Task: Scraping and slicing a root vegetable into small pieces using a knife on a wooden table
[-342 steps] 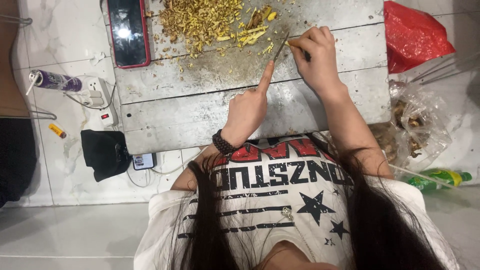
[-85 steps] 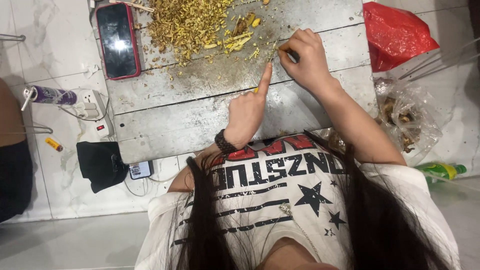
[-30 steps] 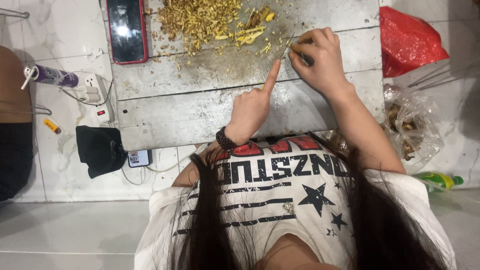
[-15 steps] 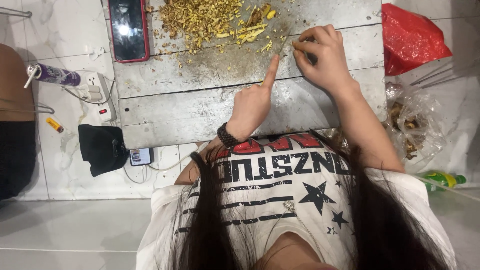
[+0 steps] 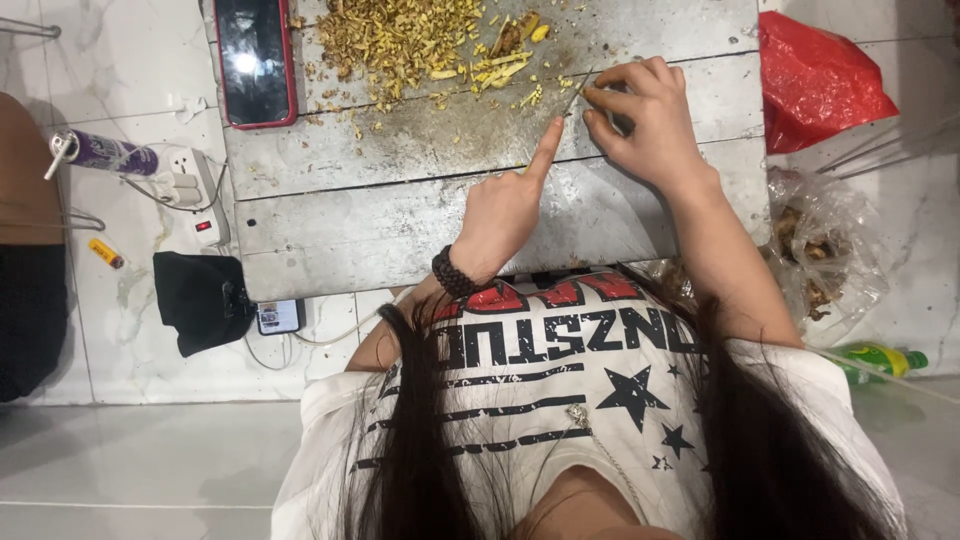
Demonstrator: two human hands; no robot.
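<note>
A small knife (image 5: 578, 97) is clasped in the closed right hand (image 5: 645, 120), upper right of centre, its blade angled toward the yellow pieces; nothing is held in the left hand (image 5: 505, 205), whose fingers are curled and whose forefinger is stretched out to press a piece against the grey wooden board (image 5: 400, 215) just beside the blade. From the left, a red-cased phone (image 5: 255, 60) lies at the upper left, then a large heap of chopped yellow root (image 5: 400, 35), judged already cut. A few longer strips (image 5: 505, 70) beside the blade seem yet uncut. A red plastic bag (image 5: 815, 80) lies at the upper right.
</note>
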